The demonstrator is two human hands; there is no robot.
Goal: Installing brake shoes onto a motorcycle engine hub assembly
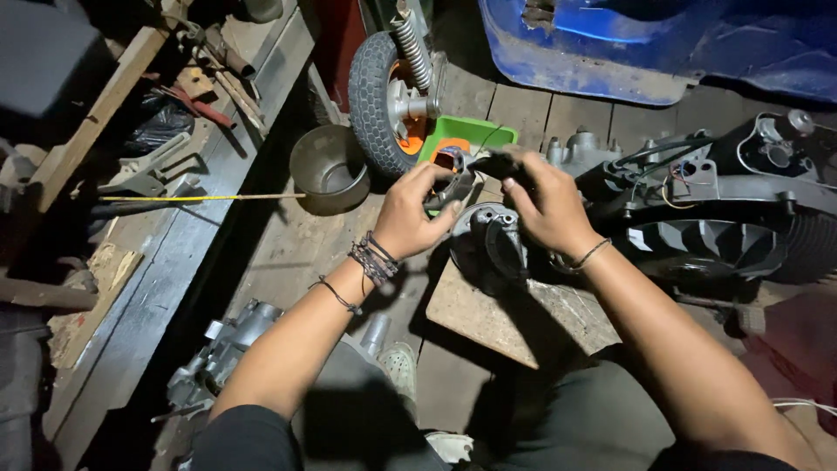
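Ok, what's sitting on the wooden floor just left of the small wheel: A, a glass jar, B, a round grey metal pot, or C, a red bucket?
B: a round grey metal pot stands open-topped on the plank floor beside the small wheel.

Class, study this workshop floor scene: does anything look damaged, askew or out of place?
Yes. The blue body panel at the top has a chipped, scuffed lower edge, and a small wheel with its spring stands detached on the plank floor.
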